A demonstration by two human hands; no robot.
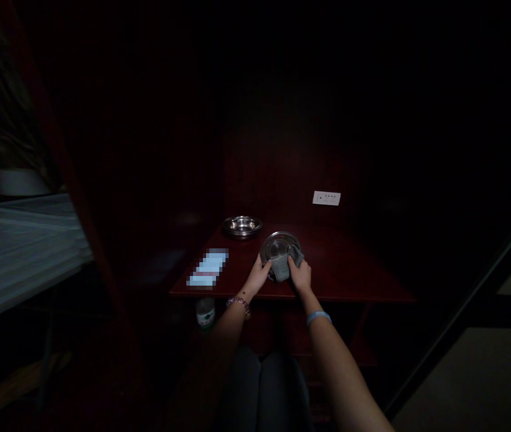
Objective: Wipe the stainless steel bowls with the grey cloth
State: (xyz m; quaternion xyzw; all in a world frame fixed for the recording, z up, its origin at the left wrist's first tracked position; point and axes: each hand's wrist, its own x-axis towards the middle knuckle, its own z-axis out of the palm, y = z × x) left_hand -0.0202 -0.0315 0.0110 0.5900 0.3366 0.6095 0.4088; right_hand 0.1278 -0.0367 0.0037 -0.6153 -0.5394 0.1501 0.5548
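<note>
**Silvery dish (277, 245) and gray cloth (281, 270) in my two hands**

The dark red tabletop (349, 279) spreads in front of me, with a panel of the same red behind it. To my left, beyond an upright red edge, is a stack of translucent trays (21, 258). My legs (259, 390), in grayish trousers, are below the table's near edge.

My left hand (259, 275) is closed around the left side of the round dish, thumb uppermost. My right hand (300, 276) pinches the cloth against the dish's near right side. The dish is tilted toward me above the front half of the tabletop; I cannot tell whether it touches the wood. The cloth covers its near edge.

Behind and left of it sits a shiny metal bowl (242, 227). Nearer me lies a bright pixelated rectangle (208, 268), its content unreadable. A white socket plate (326, 198) is on the back panel. A labeled bottle (205, 312) shows below the table's front edge. I wear a beaded bracelet (247, 308) on my left wrist and a light blue band (318, 316) on my right.
</note>
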